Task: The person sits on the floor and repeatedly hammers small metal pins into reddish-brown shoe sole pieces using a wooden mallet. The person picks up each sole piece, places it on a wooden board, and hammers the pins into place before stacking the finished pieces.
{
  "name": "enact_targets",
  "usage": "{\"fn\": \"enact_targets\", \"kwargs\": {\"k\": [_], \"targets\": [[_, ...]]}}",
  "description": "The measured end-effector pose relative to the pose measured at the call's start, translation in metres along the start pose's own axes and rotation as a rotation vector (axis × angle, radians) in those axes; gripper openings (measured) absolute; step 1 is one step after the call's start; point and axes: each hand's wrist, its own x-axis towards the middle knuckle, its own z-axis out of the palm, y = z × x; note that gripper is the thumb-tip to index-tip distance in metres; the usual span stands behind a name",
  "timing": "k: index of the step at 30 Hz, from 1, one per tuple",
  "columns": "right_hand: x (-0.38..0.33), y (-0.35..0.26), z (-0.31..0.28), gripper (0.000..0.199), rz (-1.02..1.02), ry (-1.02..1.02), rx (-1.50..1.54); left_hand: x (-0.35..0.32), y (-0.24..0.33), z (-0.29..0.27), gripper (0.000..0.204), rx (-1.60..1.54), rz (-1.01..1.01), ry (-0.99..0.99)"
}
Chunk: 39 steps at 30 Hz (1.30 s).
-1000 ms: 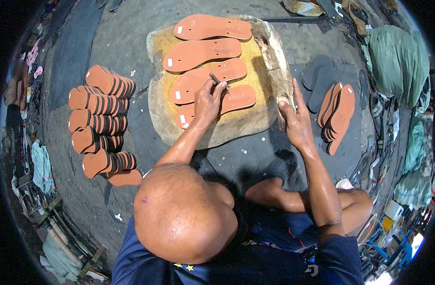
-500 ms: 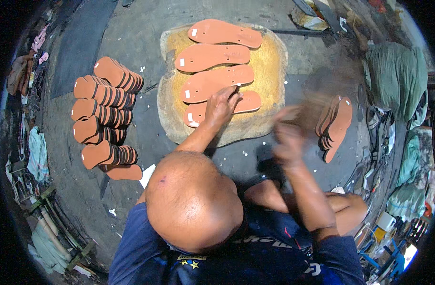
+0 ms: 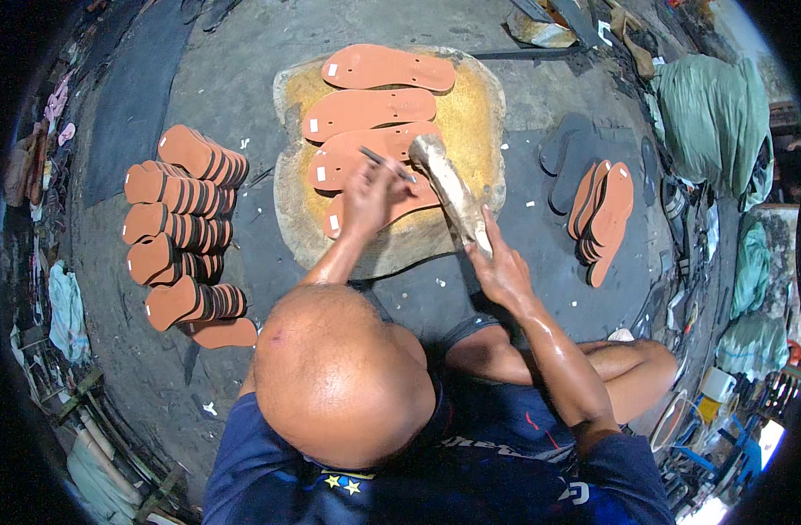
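Four orange sandal soles, so several, lie side by side on a worn yellowish block (image 3: 470, 96); three show well: the far sole (image 3: 388, 68), the second sole (image 3: 370, 115) and the third sole (image 3: 352, 156). The nearest sole (image 3: 400, 199) is partly covered by my left hand (image 3: 372, 197). That hand, a little blurred, is closed on a thin dark rod, probably a hole punch (image 3: 385, 164), held slanting over the two nearest soles. My right hand (image 3: 501, 269) grips the lower end of a pale, worn wooden mallet (image 3: 453, 194). Its thick end is over the third sole, near the rod.
Stacked orange soles (image 3: 186, 229) stand in several rows on the left floor. More orange soles (image 3: 609, 206) fan out at right, beside dark soles (image 3: 577, 157). Green sacking (image 3: 711, 127) is at far right. White scraps dot the floor.
My right hand has come from a blurred swing at the right to hold the mallet over the soles. The punch in my left hand now slants. The whole view has shifted slightly.
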Motion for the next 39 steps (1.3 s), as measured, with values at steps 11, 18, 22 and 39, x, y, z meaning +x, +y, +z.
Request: {"fn": "enact_targets", "kwargs": {"k": [11,18,22,39], "targets": [[0.007,-0.02,-0.041,0.072,-0.257,0.228,0.532,-0.014,-0.014,0.002,0.023,0.532,0.253,-0.134],[-0.027,-0.081,-0.111,0.072,-0.515,0.418,0.602,-0.024,-0.006,0.001,0.019,0.786,0.488,-0.154],[-0.04,-0.083,-0.109,0.074,-0.872,0.368,1.13,-0.028,-0.008,0.005,0.02,0.829,0.508,-0.154],[-0.018,0.025,0.024,0.085,-0.049,0.096,0.21,-0.032,0.043,-0.016,0.027,-0.221,-0.011,0.173]]}}
